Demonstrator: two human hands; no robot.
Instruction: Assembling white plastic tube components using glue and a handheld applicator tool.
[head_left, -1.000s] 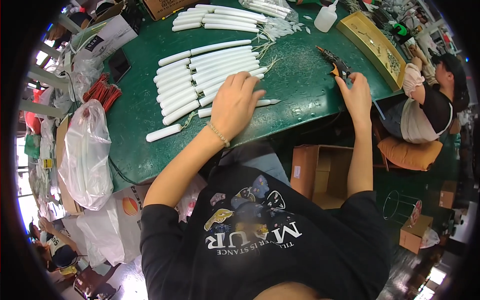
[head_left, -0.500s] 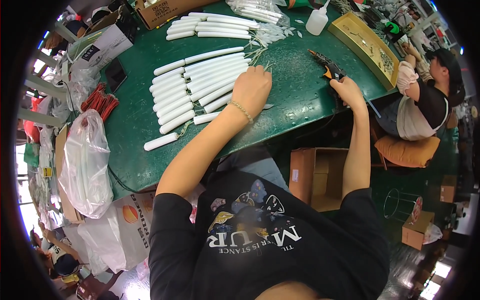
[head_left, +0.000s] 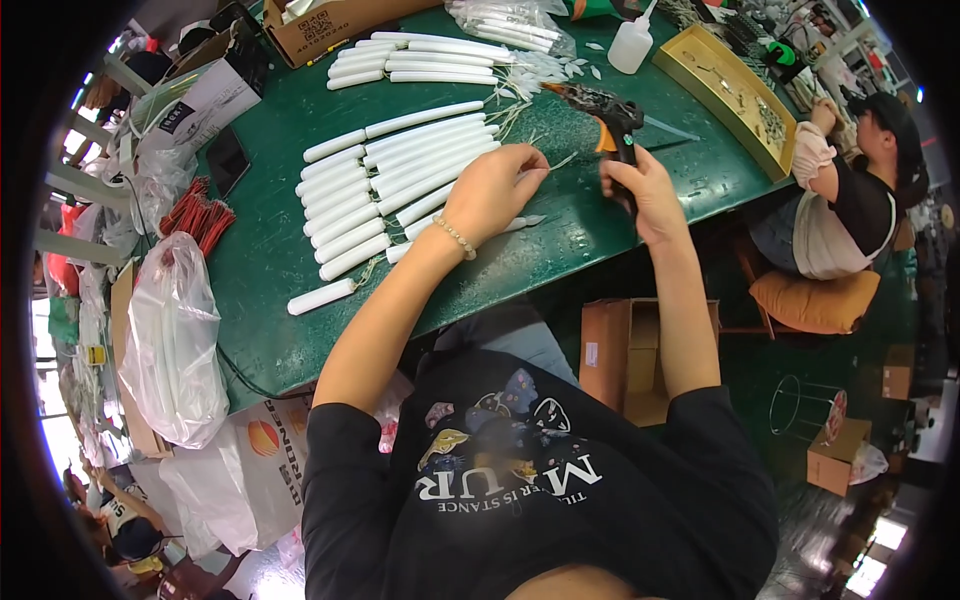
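My right hand [head_left: 648,195] is closed round the handle of a black hot glue gun [head_left: 622,116] with an orange trigger. Its nozzle points left, and a translucent glue stick [head_left: 672,129] juts from its rear. My left hand [head_left: 495,190] has its fingertips pinched on a thin pale wire [head_left: 563,161], whose free end points toward the gun. Under and beside that hand lie rows of white candle-like tubes [head_left: 425,160] with thin wires [head_left: 512,118] at their ends. A small clear pointed piece [head_left: 527,222] lies near my left wrist.
Behind the rows sits another group of white tubes [head_left: 440,65]. A white squeeze bottle [head_left: 630,45] and a yellow tray [head_left: 725,100] of small parts stand at the far right. Red wires [head_left: 198,215] lie at the left. A co-worker [head_left: 860,190] sits at the right.
My right hand has lifted the glue gun and brought it leftward, near my left hand. My left hand has shifted slightly nearer, and the pinched wire now shows past its fingertips.
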